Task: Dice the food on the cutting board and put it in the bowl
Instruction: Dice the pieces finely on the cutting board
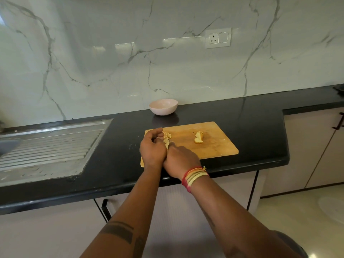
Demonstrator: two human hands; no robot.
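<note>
Head view shows the left hand (pixel 153 146) curled, grip clamped on pale slices (pixel 167 139) at the cutting board's (pixel 214 146) nine o'clock; right hand (pixel 179 161) grip hidden, cannot tell; slices look soft, slippery, best pinched by their sides; bowl (pixel 163 107) sits at twelve o'clock on the desk (pixel 260 116).

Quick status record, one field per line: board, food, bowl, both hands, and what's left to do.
board: wooden cutting board on the black counter, in front of the bowl
food near hands: pale cut pieces at the board's left end
food apart: sliced piece at mid-board, untouched
bowl: pink bowl behind the board, by the wall; looks empty
left hand: fingers curled at the cut pieces
right hand: close against the left; what it holds is hidden
left to do: nothing in the bowl yet
</note>
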